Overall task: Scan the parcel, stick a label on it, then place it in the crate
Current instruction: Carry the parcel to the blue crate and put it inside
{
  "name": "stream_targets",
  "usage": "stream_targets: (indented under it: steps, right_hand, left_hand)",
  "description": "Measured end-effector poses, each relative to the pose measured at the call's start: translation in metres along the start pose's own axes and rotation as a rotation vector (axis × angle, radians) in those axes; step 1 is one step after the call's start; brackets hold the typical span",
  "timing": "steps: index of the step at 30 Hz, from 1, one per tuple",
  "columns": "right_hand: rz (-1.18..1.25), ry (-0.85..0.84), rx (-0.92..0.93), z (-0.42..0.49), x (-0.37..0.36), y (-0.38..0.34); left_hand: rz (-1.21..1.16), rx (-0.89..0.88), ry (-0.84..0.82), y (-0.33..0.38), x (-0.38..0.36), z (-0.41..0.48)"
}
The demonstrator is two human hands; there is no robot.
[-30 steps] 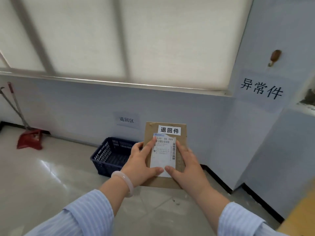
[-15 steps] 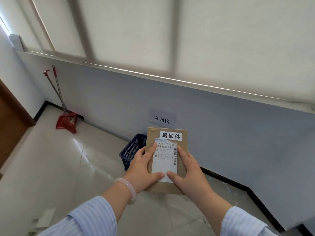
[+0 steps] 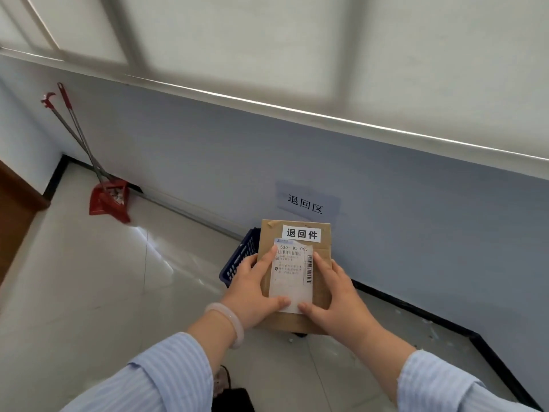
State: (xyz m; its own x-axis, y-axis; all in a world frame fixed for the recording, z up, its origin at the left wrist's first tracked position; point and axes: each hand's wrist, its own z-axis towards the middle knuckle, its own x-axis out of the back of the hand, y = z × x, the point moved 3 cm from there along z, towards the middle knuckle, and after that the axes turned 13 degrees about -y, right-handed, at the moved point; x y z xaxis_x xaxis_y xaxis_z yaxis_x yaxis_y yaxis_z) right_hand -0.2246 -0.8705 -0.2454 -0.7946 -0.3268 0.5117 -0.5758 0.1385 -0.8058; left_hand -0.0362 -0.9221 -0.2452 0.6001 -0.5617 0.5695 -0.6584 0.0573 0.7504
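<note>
Hands hold the parcel [image 3: 297, 257] from both sides above the floor [image 3: 89, 292]: left hand [image 3: 252, 292] and right hand [image 3: 335, 298] pinch its edges, thumbs on the shipping slip [image 3: 292, 275]. Its return label [image 3: 301, 233] sits near the top edge. Behind it a blue crate [image 3: 240, 257] stands against the wall [image 3: 208, 162], beneath a paper sign [image 3: 306, 203]. A red dustpan [image 3: 110, 200] leans near the floor's far left corner.
</note>
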Motion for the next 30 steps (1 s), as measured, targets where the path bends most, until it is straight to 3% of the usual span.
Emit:
stream_targets:
  steps: [9,14,20,30]
  right_hand:
    - [0.125,0.161,-0.203,0.123,-0.05,-0.002]
    - [0.166,0.195,-0.323,0.174,-0.066,0.034]
    - [0.143,0.189,-0.395,0.26,-0.097,0.132]
    - [0.173,0.184,-0.476,0.372,-0.2,0.351]
  left_hand:
    - [0.053,-0.084,-0.192,-0.093,0.068,0.118]
    - [0.048,-0.11,-0.292,-0.134,0.066,0.178]
    - [0.07,-0.068,-0.318,-0.214,0.016,0.272]
    - [0.021,-0.053,-0.391,-0.39,-0.128,0.411]
